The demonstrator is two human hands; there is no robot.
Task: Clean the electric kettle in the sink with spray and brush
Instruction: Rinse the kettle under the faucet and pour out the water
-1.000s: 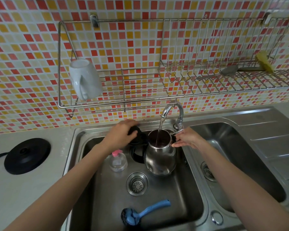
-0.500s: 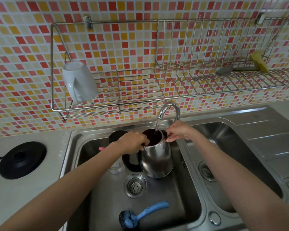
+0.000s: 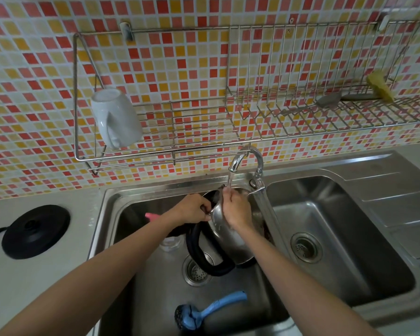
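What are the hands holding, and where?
The left hand grips the kettle at its rim. The right hand lies on the kettle's side; whether it grips is unclear.

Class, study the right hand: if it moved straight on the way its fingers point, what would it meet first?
The right hand would probably meet the water stream under the tap first; depth is unclear.

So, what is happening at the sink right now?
A person is rinsing a steel kettle in the left basin of the sink. The left hand grips it by the rim and holds it tilted under the running tap. The right hand is at the kettle's mouth, in the stream; whether it grips is unclear. The brush lies at the front of the basin and the spray bottle stands behind the left arm, neither in a hand.
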